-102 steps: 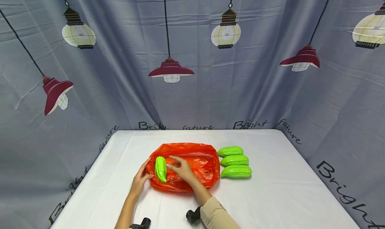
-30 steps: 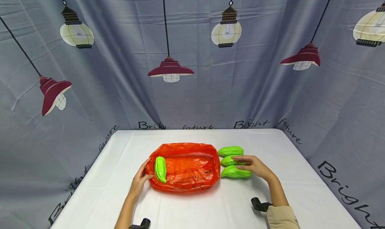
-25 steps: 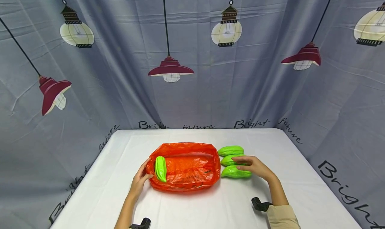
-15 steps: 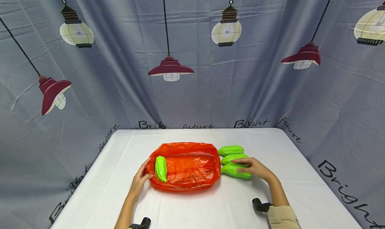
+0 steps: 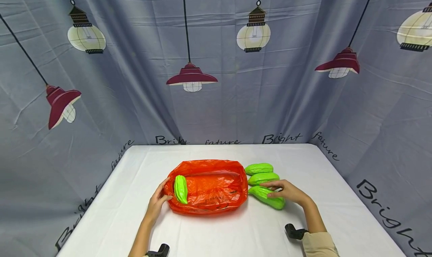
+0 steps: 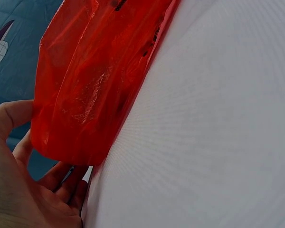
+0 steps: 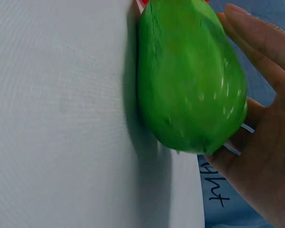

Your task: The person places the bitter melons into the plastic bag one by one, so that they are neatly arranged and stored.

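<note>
Bag: red, open, one green gourd inside.
Left hand: mine, spread against the bag's left end.
Right hand: my thumb and fingers straddle the nearest gourd; whether they pinch, I cannot tell.
Nearest gourd: right of the bag; apparently my pickup step, calling next for a firm grip.

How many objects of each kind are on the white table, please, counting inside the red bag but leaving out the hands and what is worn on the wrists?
Green gourds: 4 (1 inside the bag, 3 beside it)
Red plastic bag: 1
Total: 5
</note>
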A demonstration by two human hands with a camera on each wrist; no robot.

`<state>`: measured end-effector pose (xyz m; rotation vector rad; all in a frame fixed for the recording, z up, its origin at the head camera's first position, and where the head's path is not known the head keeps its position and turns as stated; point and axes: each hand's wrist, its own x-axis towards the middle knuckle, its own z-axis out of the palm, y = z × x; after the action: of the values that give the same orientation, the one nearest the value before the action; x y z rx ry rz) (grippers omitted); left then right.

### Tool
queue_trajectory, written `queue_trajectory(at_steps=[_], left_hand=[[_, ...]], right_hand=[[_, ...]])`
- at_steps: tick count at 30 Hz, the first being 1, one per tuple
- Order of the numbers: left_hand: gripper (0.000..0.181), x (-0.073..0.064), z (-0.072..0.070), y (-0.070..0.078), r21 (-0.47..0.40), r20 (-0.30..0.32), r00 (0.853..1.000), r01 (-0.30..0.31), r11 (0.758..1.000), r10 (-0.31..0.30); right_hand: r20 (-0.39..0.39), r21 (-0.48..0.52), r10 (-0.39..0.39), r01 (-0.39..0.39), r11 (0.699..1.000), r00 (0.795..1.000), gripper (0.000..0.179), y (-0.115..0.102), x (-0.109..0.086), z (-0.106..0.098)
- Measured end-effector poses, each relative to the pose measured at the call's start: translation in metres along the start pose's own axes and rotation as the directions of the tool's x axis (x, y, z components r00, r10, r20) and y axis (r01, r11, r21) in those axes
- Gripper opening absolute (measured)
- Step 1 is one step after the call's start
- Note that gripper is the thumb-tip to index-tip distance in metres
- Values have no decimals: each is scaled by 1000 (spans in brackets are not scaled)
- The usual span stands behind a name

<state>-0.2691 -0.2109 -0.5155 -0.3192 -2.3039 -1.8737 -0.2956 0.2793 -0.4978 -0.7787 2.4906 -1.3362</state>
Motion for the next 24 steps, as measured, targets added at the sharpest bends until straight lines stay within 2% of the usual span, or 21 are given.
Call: queue_trajectory(at_steps=[4,12,24], left_hand=[[59,1,0,1,-2,1,1000,2,1000,-2],[60,0,0,2,8,-2,1000,15,1000,-15],[60,0,1,3,8,3,1000,18,1000,-18]], right_hand=[[38,-9,11,-11,1000,999,43,2,-1,1],[95,48,98,-103,993,991,50,-1,-7,6],[149,73,81,-93,993,986,57,-5,-10,10]])
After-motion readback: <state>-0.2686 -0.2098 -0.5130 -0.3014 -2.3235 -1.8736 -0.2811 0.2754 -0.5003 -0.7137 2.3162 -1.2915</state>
